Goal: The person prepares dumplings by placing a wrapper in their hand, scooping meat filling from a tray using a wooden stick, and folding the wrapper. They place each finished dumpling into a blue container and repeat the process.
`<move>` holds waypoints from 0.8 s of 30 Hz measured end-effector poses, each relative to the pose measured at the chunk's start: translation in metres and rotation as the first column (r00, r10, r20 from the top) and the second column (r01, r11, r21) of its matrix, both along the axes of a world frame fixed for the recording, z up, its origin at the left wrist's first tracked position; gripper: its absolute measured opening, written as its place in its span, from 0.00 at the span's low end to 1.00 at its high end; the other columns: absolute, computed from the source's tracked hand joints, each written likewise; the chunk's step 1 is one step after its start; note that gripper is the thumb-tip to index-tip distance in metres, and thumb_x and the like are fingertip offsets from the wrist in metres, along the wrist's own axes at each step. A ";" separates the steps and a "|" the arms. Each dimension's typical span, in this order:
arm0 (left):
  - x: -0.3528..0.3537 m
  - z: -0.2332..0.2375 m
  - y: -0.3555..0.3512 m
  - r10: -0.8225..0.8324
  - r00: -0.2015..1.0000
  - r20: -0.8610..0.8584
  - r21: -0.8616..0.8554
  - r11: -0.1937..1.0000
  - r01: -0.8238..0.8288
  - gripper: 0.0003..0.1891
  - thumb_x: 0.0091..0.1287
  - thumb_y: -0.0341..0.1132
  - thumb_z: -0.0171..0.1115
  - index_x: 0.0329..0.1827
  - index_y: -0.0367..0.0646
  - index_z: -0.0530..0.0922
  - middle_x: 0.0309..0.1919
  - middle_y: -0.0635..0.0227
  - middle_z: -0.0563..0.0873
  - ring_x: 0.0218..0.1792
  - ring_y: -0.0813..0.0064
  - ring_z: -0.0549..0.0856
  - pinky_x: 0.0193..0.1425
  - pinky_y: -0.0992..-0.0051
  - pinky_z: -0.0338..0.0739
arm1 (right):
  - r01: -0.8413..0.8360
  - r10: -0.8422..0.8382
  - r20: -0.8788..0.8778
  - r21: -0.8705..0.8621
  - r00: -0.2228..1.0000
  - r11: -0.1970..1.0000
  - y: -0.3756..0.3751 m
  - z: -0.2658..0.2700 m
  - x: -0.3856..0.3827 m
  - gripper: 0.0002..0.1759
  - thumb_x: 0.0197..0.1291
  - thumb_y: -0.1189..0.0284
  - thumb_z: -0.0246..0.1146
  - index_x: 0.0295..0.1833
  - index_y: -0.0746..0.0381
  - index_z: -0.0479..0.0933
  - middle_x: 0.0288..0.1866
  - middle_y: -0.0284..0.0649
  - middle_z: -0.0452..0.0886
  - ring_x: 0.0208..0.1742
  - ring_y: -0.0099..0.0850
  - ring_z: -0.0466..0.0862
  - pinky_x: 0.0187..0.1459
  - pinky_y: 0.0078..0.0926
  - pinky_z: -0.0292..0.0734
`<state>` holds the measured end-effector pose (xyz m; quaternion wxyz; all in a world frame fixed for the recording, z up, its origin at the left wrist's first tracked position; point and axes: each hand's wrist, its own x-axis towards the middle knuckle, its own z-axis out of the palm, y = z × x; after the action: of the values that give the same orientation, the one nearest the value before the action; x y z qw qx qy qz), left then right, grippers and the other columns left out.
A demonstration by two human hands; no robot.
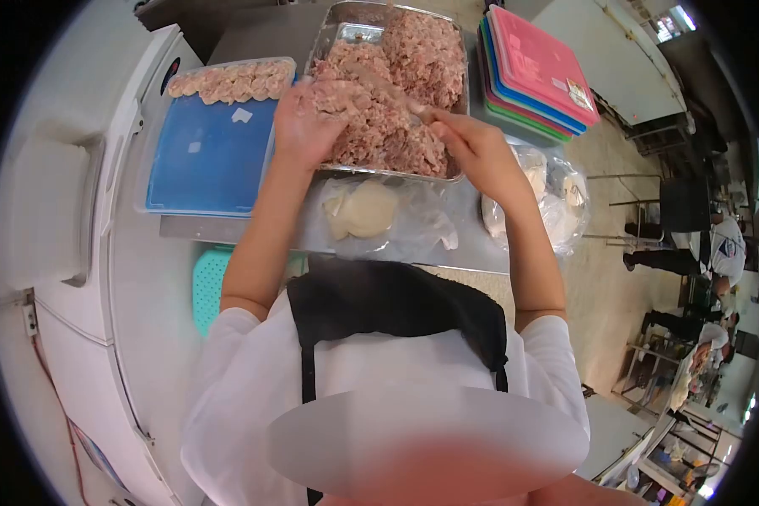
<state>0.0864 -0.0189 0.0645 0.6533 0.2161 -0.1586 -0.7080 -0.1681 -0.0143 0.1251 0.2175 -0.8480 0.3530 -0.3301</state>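
Observation:
My right hand point(472, 148) is closed round a slim, light-coloured utensil point(417, 108); its far end runs into the meat, so its exact kind cannot be made out. Raw minced meat point(379, 114) is heaped in a deep metal tray point(333, 25). Over the tray's left edge, my left hand point(308, 126) is smeared by motion, and what its fingers hold is not clear. Left of it, a blue tray point(211, 156) bears a row of filled dumplings point(232, 82) along its far side. Pale round dough wrappers point(363, 209) lie on clear plastic nearest my body.
Stacked coloured trays or lids point(540, 67) stand right of the meat. Bagged pale dough pieces point(557, 202) sit by my right forearm. A turquoise perforated basket point(211, 291) is below the table's left side. A white fridge point(143, 304) borders the left; other people point(721, 253) work far right.

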 end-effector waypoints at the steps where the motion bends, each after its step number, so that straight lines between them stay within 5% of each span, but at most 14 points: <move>1: -0.005 0.010 0.006 0.009 0.965 0.261 -0.091 0.996 0.015 0.34 0.61 0.42 0.64 0.69 0.39 0.65 0.67 0.54 0.69 0.67 0.61 0.70 0.74 0.61 0.60 | 0.012 -0.007 -0.031 0.149 0.999 0.989 -0.006 0.003 -0.008 0.16 0.67 0.66 0.58 0.53 0.65 0.79 0.31 0.48 0.81 0.31 0.37 0.81 0.34 0.32 0.75; 3: -0.011 0.020 0.009 0.193 0.695 0.693 -0.307 0.951 0.042 0.35 0.57 0.33 0.67 0.70 0.42 0.65 0.67 0.56 0.70 0.65 0.64 0.72 0.73 0.64 0.61 | 0.071 -0.029 -0.100 0.446 0.995 0.892 -0.004 0.005 -0.018 0.18 0.67 0.65 0.58 0.55 0.66 0.78 0.30 0.48 0.81 0.30 0.32 0.79 0.35 0.29 0.74; 5: -0.015 0.025 0.007 0.523 0.218 0.824 -0.554 0.824 0.120 0.37 0.54 0.26 0.69 0.70 0.44 0.66 0.65 0.60 0.73 0.63 0.67 0.74 0.71 0.67 0.64 | 0.012 0.039 -0.100 0.469 0.994 0.883 -0.003 0.017 -0.025 0.18 0.67 0.64 0.58 0.55 0.66 0.78 0.28 0.48 0.80 0.29 0.29 0.77 0.35 0.28 0.74; 9: -0.014 0.033 0.013 0.204 0.122 0.971 -0.230 0.933 0.276 0.35 0.51 0.28 0.72 0.66 0.43 0.71 0.59 0.64 0.78 0.62 0.68 0.75 0.68 0.67 0.67 | -0.105 0.156 -0.090 0.414 0.984 0.904 -0.009 0.014 -0.039 0.18 0.68 0.66 0.59 0.57 0.65 0.78 0.25 0.33 0.73 0.26 0.19 0.70 0.29 0.20 0.68; 11: -0.015 0.033 0.015 -0.007 0.114 0.993 -0.022 0.966 0.257 0.34 0.50 0.29 0.72 0.64 0.44 0.72 0.54 0.66 0.81 0.60 0.69 0.76 0.66 0.66 0.68 | -0.140 0.201 -0.081 0.467 0.976 0.873 -0.012 0.006 -0.038 0.18 0.68 0.66 0.60 0.57 0.65 0.78 0.27 0.34 0.76 0.27 0.19 0.72 0.31 0.21 0.70; 14: -0.003 0.024 0.007 0.229 0.016 0.973 -0.199 0.811 0.550 0.26 0.52 0.33 0.71 0.56 0.38 0.77 0.50 0.59 0.84 0.51 0.69 0.81 0.56 0.71 0.75 | -0.251 0.302 -0.038 0.463 0.953 0.850 -0.026 -0.025 -0.037 0.18 0.67 0.66 0.61 0.57 0.65 0.78 0.30 0.35 0.81 0.31 0.20 0.75 0.35 0.22 0.73; 17: -0.007 0.007 0.019 0.513 -0.228 0.828 -0.360 0.797 0.484 0.26 0.53 0.33 0.71 0.56 0.36 0.76 0.47 0.61 0.84 0.44 0.73 0.82 0.50 0.74 0.76 | -0.332 0.379 -0.047 0.391 0.924 0.858 -0.062 -0.072 -0.040 0.18 0.65 0.67 0.62 0.57 0.63 0.78 0.34 0.38 0.84 0.36 0.25 0.80 0.38 0.25 0.76; 18: -0.006 -0.003 0.017 0.366 -0.129 0.922 -0.300 0.882 0.364 0.26 0.53 0.34 0.71 0.56 0.36 0.76 0.47 0.61 0.84 0.44 0.73 0.81 0.50 0.74 0.76 | -0.350 0.398 -0.062 0.363 0.915 0.863 -0.070 -0.080 -0.041 0.18 0.65 0.67 0.62 0.58 0.61 0.78 0.36 0.39 0.84 0.37 0.27 0.82 0.39 0.26 0.77; 21: -0.001 -0.020 0.011 0.042 0.189 0.981 -0.056 0.996 0.068 0.27 0.53 0.35 0.72 0.56 0.37 0.77 0.48 0.61 0.82 0.44 0.73 0.81 0.48 0.74 0.76 | -0.132 0.101 -0.211 -0.139 0.972 0.981 -0.062 -0.058 -0.036 0.16 0.63 0.67 0.62 0.56 0.56 0.79 0.39 0.43 0.83 0.39 0.39 0.84 0.40 0.33 0.78; 23: -0.003 -0.017 0.014 -0.021 0.300 0.954 0.045 0.996 -0.071 0.27 0.53 0.36 0.72 0.57 0.38 0.77 0.50 0.61 0.81 0.44 0.72 0.80 0.47 0.73 0.76 | -0.128 0.101 -0.218 -0.112 0.971 0.985 -0.044 -0.055 -0.028 0.15 0.63 0.66 0.61 0.55 0.54 0.79 0.41 0.44 0.83 0.41 0.45 0.82 0.40 0.37 0.78; 24: 0.000 -0.019 0.012 -0.021 0.223 0.975 0.029 0.999 -0.034 0.28 0.53 0.36 0.72 0.58 0.39 0.76 0.52 0.61 0.81 0.46 0.71 0.80 0.49 0.73 0.75 | -0.122 0.098 -0.224 -0.096 0.970 0.988 -0.039 -0.054 -0.027 0.15 0.63 0.66 0.60 0.55 0.52 0.79 0.42 0.44 0.82 0.41 0.48 0.82 0.40 0.39 0.78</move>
<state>0.0859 -0.0072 0.0455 0.4100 0.6252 -0.5150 -0.4193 -0.1952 -0.0537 0.0706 0.1488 -0.9080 0.3088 -0.2410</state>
